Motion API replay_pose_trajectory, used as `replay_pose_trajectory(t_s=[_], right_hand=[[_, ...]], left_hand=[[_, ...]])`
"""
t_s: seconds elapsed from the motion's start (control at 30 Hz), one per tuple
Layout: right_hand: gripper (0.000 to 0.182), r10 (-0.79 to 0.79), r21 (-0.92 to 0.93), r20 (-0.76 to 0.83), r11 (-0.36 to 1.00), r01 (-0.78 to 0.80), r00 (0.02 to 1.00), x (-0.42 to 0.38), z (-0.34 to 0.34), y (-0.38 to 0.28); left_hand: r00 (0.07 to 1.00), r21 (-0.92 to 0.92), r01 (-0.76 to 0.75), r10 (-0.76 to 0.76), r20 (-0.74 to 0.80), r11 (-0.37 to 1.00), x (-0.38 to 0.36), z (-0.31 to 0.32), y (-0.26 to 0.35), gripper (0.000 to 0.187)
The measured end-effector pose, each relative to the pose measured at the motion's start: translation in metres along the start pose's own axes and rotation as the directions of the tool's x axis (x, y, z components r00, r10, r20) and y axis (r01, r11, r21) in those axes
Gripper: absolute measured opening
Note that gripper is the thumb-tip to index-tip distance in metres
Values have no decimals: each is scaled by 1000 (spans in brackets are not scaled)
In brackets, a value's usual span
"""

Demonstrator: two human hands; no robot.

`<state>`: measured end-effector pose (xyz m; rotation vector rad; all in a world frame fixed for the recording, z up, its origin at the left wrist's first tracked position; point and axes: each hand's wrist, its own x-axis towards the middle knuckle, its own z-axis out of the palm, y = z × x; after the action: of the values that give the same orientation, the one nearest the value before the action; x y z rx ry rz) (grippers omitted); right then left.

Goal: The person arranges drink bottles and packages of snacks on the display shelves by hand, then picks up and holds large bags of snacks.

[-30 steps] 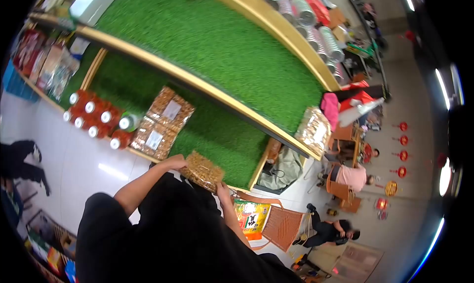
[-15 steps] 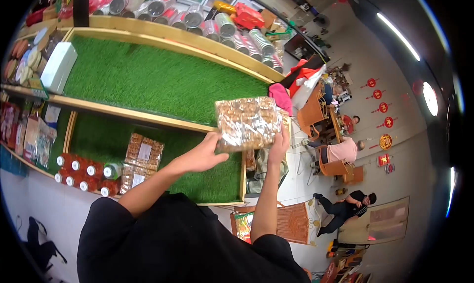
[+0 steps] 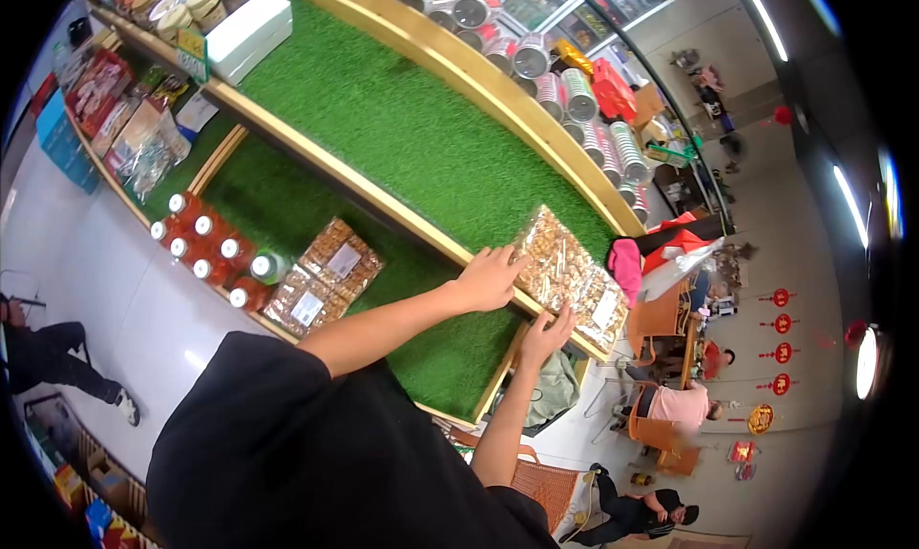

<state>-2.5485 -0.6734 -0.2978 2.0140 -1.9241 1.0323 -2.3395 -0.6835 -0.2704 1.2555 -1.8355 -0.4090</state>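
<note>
White-capped red bottles (image 3: pixel 212 247) stand close together, a green one (image 3: pixel 269 267) among them. A white box (image 3: pixel 251 38) lies beside tubs (image 3: pixel 205 5). Tins (image 3: pixel 578 96) crowd near a red packet (image 3: pixel 613 88). Red ornaments (image 3: pixel 782 324) hang in line; a person in pink (image 3: pixel 676 403) sits.

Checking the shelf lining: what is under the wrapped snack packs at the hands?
Green turf shows beside the wrapped snack packs, whose near edge reaches the wooden rim. Whatever lies directly beneath them is covered, so I cannot tell.
</note>
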Motion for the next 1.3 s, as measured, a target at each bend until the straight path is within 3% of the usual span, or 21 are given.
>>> replay_pose_trajectory(t_s=[0.1, 0.13, 0.17, 0.23, 0.27, 0.3, 0.33, 0.37, 0.4, 0.47, 0.53, 0.6, 0.67, 0.73, 0.77, 0.93, 1.03, 1.1, 1.13, 1.2, 1.3], right_hand=[[36, 62, 102, -102, 993, -52, 993, -9, -12, -1], [26, 196, 321, -130, 936, -145, 972, -20, -20, -19], [21, 92, 331, -182, 943, -28, 979, -38, -16, -12], [16, 144, 417, -34, 901, -117, 989, -92, 8, 1], [14, 269, 415, 194, 849, -328, 943, -120, 13, -13], [13, 283, 326, 425, 838, -437, 860, -159, 33, 0], [21, 335, 153, 740, 761, -631, 583, -195, 48, 5], [31, 181, -36, 946, 884, -467, 270, -234, 72, 31], [31, 163, -35, 955, 891, -453, 248, -249, 74, 28], [33, 70, -35, 996, 868, -494, 52, -266, 82, 20], [36, 1, -90, 986, 846, -526, -168, -276, 73, 16], [34, 31, -23, 1000, 740, -672, 0, -258, 87, 14], [29, 14, 56, 994, 784, -619, 107, -251, 124, 26], [20, -30, 44, 999, 924, -379, 42, -230, 173, 28], [16, -38, 22, 999, 871, -492, -23, -216, 185, 8], [18, 5, -158, 963, 821, -548, -271, -176, 269, -91], [28, 154, -307, 942, 751, -584, -298, -197, 291, -138], [32, 155, -391, 896, 720, -573, -416, -223, 306, -145], [29, 193, -366, 927, 660, -656, -323, -234, 291, -162], [39, 296, -301, 944, 588, -751, -147, -261, 285, -172], [55, 267, -214, 961, 535, -817, -77, -268, 246, -186]], left_hand=[[987, -105, -140, 131, -89, 984, -19, -9, -5, 48], [977, -298, -187, 145, -159, 936, -34, -22, -5, 40], [984, -323, -146, 103, -147, 935, -54, -29, -13, 32], [985, -353, 45, -101, -141, 935, -105, -35, -37, 23], [931, -467, 341, -363, 46, 816, -138, -33, -58, 22], [842, -519, 511, -521, 141, 685, -181, -12, -98, 22], [719, -281, 695, -637, 276, 662, -230, -5, -137, 27], [435, 89, 824, -725, 533, 560, -272, -5, -173, 35], [339, 303, 815, -830, 443, 494, -322, -4, -186, 37], [503, 361, 747, -830, 241, 558, -396, -7, -193, 34], [373, 188, 877, -874, 312, 441, -419, -19, -205, 33], [268, -164, 960, -915, 301, 227, -435, -31, -202, 34], [43, -304, 947, -894, 445, -106, -451, -23, -217, 36], [-72, -446, 829, -855, 514, -338, -463, -2, -232, 39], [-101, -501, 775, -857, 505, -387, -461, 7, -236, 41], [-158, -569, 707, -878, 451, -420, -428, 12, -224, 61], [-231, -517, 719, -861, 453, -465, -425, 11, -220, 77], [-335, -507, 786, -933, 131, -354, -417, 20, -213, 71], [-339, -513, 785, -934, 111, -346, -414, 25, -212, 71], [-207, -655, 754, -966, -158, -54, -411, 29, -209, 68], [-269, -559, 805, -962, -46, -198, -411, 46, -227, 69]])
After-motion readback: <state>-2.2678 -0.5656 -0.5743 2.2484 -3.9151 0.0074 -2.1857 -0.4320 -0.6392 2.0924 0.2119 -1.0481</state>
